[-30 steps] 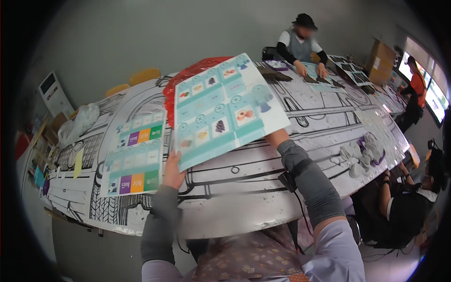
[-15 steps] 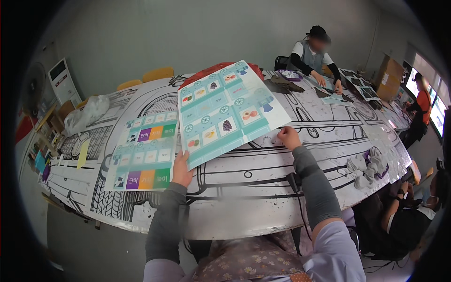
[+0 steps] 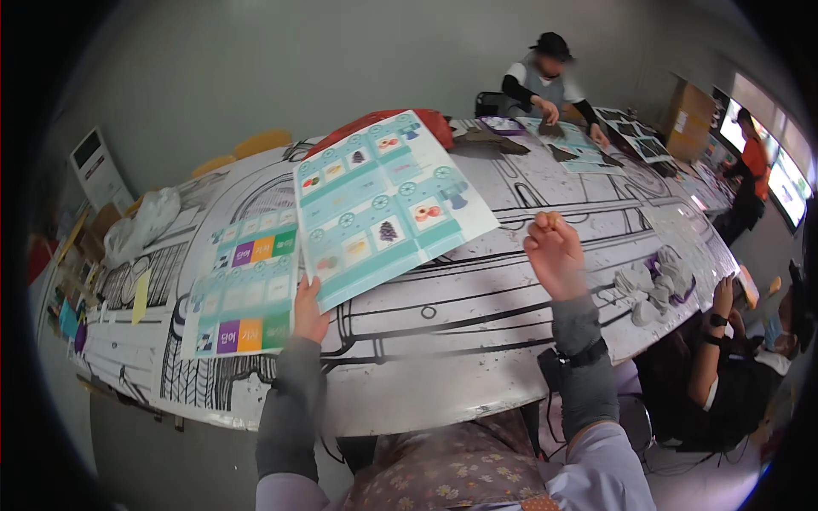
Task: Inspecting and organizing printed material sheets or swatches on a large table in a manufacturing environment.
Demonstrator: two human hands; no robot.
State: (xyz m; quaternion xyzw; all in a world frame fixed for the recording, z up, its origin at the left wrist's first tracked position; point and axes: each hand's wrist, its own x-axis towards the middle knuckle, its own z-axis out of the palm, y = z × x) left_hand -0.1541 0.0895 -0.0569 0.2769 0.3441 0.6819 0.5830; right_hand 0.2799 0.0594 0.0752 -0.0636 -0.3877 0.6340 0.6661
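While left hand [image 3: 308, 308] pinches teal sheet [image 3: 388, 203] at its near-left corner, right hand [image 3: 554, 251] hovers apart w/ fingers curled, holding nothing. Sheet looks thin, light, floppy; grip both edges to avoid creasing.

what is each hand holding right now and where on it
The left hand holds the teal picture sheet by its near left corner. The right hand is raised off the sheet and holds nothing that can be seen.

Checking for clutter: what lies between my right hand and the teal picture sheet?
Only bare table with its black line drawing, in the head view, between the right hand and the teal sheet.
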